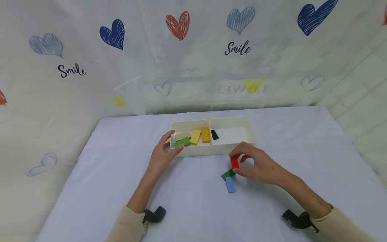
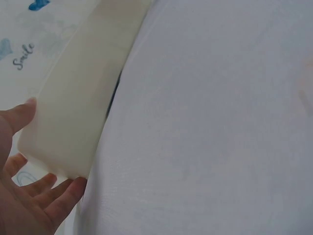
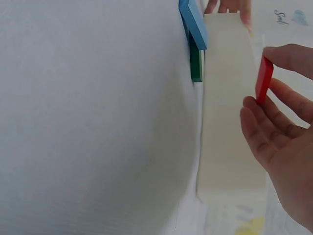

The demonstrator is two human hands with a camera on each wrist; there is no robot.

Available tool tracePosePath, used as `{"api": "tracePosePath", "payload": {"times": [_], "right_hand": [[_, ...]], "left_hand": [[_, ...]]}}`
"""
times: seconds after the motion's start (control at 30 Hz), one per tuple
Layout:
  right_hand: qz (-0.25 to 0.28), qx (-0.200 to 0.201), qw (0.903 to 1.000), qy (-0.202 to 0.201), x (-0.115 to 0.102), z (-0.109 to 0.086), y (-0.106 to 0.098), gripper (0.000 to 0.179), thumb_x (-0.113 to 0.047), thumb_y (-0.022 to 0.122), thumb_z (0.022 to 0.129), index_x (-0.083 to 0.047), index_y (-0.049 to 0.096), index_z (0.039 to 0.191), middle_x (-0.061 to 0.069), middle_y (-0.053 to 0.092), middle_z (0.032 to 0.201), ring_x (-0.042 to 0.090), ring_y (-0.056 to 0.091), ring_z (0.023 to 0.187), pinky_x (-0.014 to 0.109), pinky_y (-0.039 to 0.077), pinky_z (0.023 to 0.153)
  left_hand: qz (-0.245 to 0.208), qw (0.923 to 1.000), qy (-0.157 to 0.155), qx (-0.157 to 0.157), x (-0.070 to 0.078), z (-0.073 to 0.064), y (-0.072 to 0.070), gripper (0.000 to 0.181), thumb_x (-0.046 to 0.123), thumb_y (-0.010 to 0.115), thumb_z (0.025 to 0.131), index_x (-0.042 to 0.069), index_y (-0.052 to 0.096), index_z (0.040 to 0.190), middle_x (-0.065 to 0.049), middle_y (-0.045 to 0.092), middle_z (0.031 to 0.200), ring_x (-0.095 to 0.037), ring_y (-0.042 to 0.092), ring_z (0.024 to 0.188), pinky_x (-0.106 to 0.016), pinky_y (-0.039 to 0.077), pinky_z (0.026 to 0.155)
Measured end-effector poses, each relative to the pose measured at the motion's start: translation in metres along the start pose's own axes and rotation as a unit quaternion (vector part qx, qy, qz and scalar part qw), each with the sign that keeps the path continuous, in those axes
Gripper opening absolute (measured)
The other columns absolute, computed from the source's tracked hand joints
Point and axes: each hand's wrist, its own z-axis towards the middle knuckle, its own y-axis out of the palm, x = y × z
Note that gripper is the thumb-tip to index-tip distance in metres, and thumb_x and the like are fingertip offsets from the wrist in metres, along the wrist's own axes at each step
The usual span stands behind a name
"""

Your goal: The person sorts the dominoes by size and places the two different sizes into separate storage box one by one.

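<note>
Between thumb and fingers, my right hand (image 1: pixel 261 164) pinches a red block (image 1: pixel 234 162), raised just in front of the white box (image 1: pixel 199 152). The right wrist view shows the same red block (image 3: pixel 264 79) standing on edge in the grip. My left hand (image 1: pixel 158 156) holds the box's left end, thumb over the front rim. Below the red block, a blue block (image 1: pixel 230 185) leans on a dark green block (image 1: pixel 226 174) on the table. A divider splits the box. Its left compartment has light green (image 1: pixel 182 142), beige (image 1: pixel 182 135), yellow (image 1: pixel 195 137) and orange-yellow (image 1: pixel 205 135) blocks.
A black block (image 1: pixel 214 134) lies in the box's right compartment, against the divider. White cloth (image 1: pixel 193 205) covers the table. Behind its far edge hangs a pale sheet (image 1: pixel 199 64) printed with hearts and words. Both wrists carry dark camera mounts.
</note>
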Motion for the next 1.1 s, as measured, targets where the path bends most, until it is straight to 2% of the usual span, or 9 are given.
{"api": "tracePosePath", "payload": {"times": [0.2, 0.47, 0.63, 0.83, 0.97, 1.1], "right_hand": [[-0.016, 0.057, 0.9982, -0.010, -0.006, 0.006, 0.001, 0.045, -0.005, 0.087, 0.082, -0.024, 0.067, 0.118, -0.007, 0.064, 0.114, 0.006, 0.060, 0.102, 0.027, 0.060, 0.086], [-0.025, 0.126, 0.9913, -0.031, -0.007, 0.009, -0.001, 0.045, -0.003, 0.088, 0.081, -0.020, 0.069, 0.118, -0.005, 0.066, 0.109, 0.008, 0.059, 0.101, 0.019, 0.057, 0.083], [-0.028, 0.155, 0.9871, -0.027, -0.005, 0.012, -0.001, 0.042, -0.002, 0.087, 0.081, -0.014, 0.070, 0.118, -0.003, 0.066, 0.111, 0.009, 0.059, 0.102, 0.011, 0.052, 0.083], [-0.041, 0.164, 0.9856, -0.007, -0.004, 0.017, -0.002, 0.041, -0.005, 0.085, 0.085, -0.014, 0.070, 0.121, -0.001, 0.065, 0.117, 0.005, 0.057, 0.106, 0.007, 0.050, 0.085], [-0.050, 0.159, 0.9860, 0.008, -0.004, 0.020, -0.002, 0.040, -0.006, 0.084, 0.087, -0.013, 0.069, 0.123, 0.000, 0.065, 0.120, 0.000, 0.055, 0.108, 0.010, 0.052, 0.086], [-0.048, 0.159, 0.9861, 0.007, -0.004, 0.023, -0.003, 0.040, -0.003, 0.082, 0.087, -0.013, 0.068, 0.123, 0.002, 0.065, 0.122, 0.005, 0.057, 0.109, 0.009, 0.053, 0.087]], "left_hand": [[-0.001, 0.9999, 0.012, -0.004, -0.003, 0.000, -0.002, 0.073, 0.047, 0.078, 0.091, 0.044, 0.041, 0.155, 0.004, 0.036, 0.168, -0.034, 0.047, 0.150, -0.059, 0.050, 0.110], [-0.002, 1.0000, 0.001, -0.001, -0.002, 0.000, -0.002, 0.072, 0.045, 0.078, 0.091, 0.045, 0.042, 0.154, 0.004, 0.036, 0.168, -0.033, 0.046, 0.151, -0.059, 0.050, 0.110], [-0.003, 1.0000, -0.002, -0.001, -0.001, 0.000, -0.002, 0.072, 0.044, 0.078, 0.092, 0.045, 0.042, 0.154, 0.004, 0.037, 0.168, -0.032, 0.046, 0.151, -0.059, 0.050, 0.110], [-0.004, 1.0000, -0.002, 0.000, -0.001, 0.000, -0.001, 0.071, 0.043, 0.079, 0.092, 0.045, 0.043, 0.153, 0.004, 0.038, 0.167, -0.032, 0.047, 0.150, -0.058, 0.050, 0.111], [-0.004, 1.0000, 0.000, -0.001, -0.001, 0.000, -0.001, 0.071, 0.042, 0.079, 0.092, 0.045, 0.043, 0.153, 0.004, 0.038, 0.167, -0.031, 0.047, 0.150, -0.058, 0.050, 0.110], [-0.001, 1.0000, 0.000, 0.001, -0.001, 0.000, -0.001, 0.071, 0.042, 0.079, 0.092, 0.045, 0.043, 0.153, 0.004, 0.039, 0.166, -0.031, 0.047, 0.150, -0.058, 0.050, 0.110]]}}
